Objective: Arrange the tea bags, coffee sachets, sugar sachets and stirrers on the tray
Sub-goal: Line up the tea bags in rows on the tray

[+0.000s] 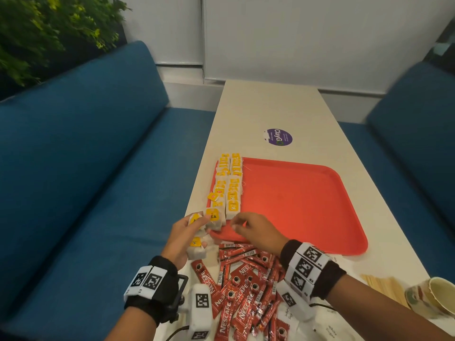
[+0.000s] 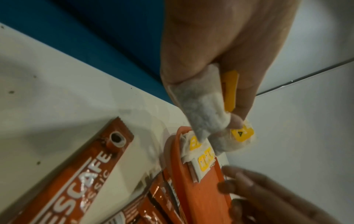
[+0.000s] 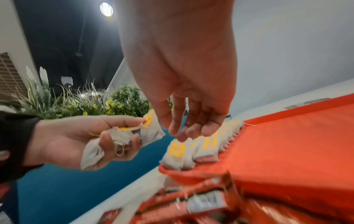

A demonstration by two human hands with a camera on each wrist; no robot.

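Two rows of tea bags [image 1: 230, 185] with yellow tags lie along the left edge of the red tray [image 1: 307, 205]. My left hand [image 1: 194, 230] grips a bunch of loose tea bags [image 1: 214, 219] just off the tray's near left corner. In the left wrist view the held tea bags [image 2: 203, 103] sit between thumb and fingers. My right hand [image 1: 236, 223] hovers over the near end of the rows. Its fingers [image 3: 182, 130] hang loosely and hold nothing above the nearest laid tea bag [image 3: 177, 151]. A heap of red coffee sachets [image 1: 246, 279] lies in front of the tray.
Wooden stirrers [image 1: 384, 286] and a paper cup [image 1: 435, 296] lie at the near right, with white sugar sachets [image 1: 327, 326] by my right wrist. A purple sticker [image 1: 279, 137] marks the table beyond the tray. Blue sofas [image 1: 86, 168] flank the table.
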